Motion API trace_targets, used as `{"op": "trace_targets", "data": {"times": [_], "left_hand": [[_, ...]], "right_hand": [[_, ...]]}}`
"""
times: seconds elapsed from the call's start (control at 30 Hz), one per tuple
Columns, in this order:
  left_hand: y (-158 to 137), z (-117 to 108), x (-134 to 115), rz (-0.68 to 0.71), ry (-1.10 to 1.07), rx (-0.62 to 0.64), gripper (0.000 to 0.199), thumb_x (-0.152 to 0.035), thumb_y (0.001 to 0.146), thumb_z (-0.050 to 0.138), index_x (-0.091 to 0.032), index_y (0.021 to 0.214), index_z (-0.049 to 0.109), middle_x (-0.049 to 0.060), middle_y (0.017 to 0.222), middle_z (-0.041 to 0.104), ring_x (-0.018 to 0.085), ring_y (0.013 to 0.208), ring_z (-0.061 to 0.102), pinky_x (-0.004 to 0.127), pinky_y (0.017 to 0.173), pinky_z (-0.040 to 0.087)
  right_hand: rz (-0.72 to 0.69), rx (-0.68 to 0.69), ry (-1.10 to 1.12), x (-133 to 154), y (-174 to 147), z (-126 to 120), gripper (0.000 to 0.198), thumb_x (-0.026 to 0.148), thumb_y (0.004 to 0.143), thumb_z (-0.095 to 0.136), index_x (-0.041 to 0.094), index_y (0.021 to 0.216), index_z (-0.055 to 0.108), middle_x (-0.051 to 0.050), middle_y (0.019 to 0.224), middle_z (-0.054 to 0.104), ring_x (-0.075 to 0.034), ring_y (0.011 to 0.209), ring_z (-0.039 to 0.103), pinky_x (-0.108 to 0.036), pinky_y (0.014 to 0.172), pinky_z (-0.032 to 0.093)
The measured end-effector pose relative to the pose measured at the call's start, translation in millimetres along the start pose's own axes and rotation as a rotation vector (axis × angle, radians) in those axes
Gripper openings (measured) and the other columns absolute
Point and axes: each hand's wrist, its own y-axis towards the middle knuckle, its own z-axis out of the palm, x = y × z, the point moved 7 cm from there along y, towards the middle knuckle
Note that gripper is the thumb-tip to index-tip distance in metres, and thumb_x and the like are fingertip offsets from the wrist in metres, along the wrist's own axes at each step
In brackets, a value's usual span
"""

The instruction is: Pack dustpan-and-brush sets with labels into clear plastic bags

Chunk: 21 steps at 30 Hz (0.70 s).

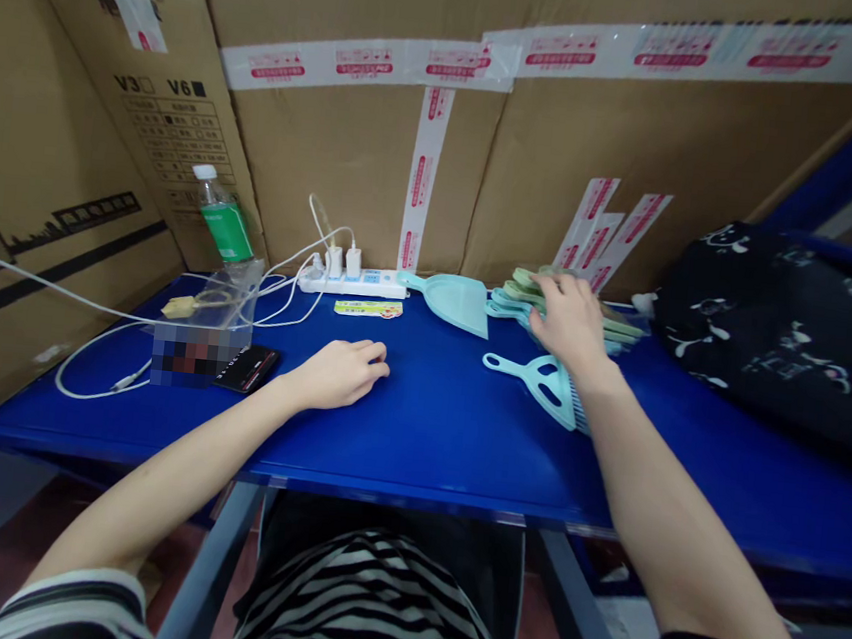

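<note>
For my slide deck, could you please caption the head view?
Right hand on a pile of green and blue plastic tools; left hand on blue table.

Head-worn view, forward and down

1. Bench (422, 435): cardboard (337, 150) behind and at left.
2. Back row, left to right: bottle (225, 228), power strip (391, 284), dustpan (452, 300), pile of handled tools (513, 296).
3. Right hand (566, 315) on pile; brush (546, 386) in front of pile.
4. Bag (751, 341) at right end, right of pile.
5. Left hand (346, 372) between phone (250, 368) (left) and brush (right).
6. Flat label (369, 308) just before strip; cables (290, 281) run left from it.
</note>
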Motion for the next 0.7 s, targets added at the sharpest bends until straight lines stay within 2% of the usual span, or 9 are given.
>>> {"op": "trace_targets", "data": {"times": [0.3, 0.53, 0.63, 0.7], "left_hand": [[0.0, -0.3, -0.5, 0.004, 0.004, -0.007, 0.021, -0.016, 0.093, 0.043, -0.017, 0.099, 0.063, 0.007, 0.1, 0.06, 0.016, 0.08, 0.059, 0.027, 0.067, 0.048], [0.9, 0.7, -0.2, 0.0, 0.014, 0.007, 0.021, -0.017, 0.094, 0.043, -0.017, 0.1, 0.063, 0.007, 0.1, 0.06, 0.016, 0.081, 0.059, 0.026, 0.067, 0.047], [1.2, 1.1, 0.1, 0.001, 0.015, 0.007, 0.021, -0.017, 0.094, 0.043, -0.017, 0.1, 0.063, 0.006, 0.1, 0.06, 0.015, 0.081, 0.059, 0.026, 0.067, 0.047], [1.3, 1.4, 0.1, 0.004, 0.014, 0.006, 0.021, -0.017, 0.094, 0.043, -0.017, 0.1, 0.063, 0.006, 0.099, 0.06, 0.015, 0.081, 0.059, 0.026, 0.067, 0.047]], "right_hand": [[-0.037, 0.0, 0.005, 10.3, 1.3, -6.3, 0.046, 0.016, 0.081, 0.045, 0.017, 0.125, 0.057, -0.017, 0.109, 0.061, -0.037, 0.104, 0.051, -0.055, 0.086, 0.043], [-0.068, -0.005, 0.034, 14.2, 2.8, -11.0, 0.043, 0.016, 0.081, 0.045, 0.014, 0.121, 0.058, -0.018, 0.108, 0.059, -0.036, 0.106, 0.05, -0.053, 0.089, 0.043], [-0.095, -0.048, 0.076, 11.7, 4.4, -16.9, 0.034, 0.018, 0.082, 0.045, 0.017, 0.111, 0.062, -0.016, 0.098, 0.06, -0.035, 0.1, 0.053, -0.05, 0.083, 0.046], [-0.125, -0.018, 0.139, 12.1, 5.8, -17.6, 0.026, 0.019, 0.081, 0.045, 0.019, 0.099, 0.065, -0.013, 0.088, 0.061, -0.032, 0.092, 0.056, -0.044, 0.076, 0.047]]}}
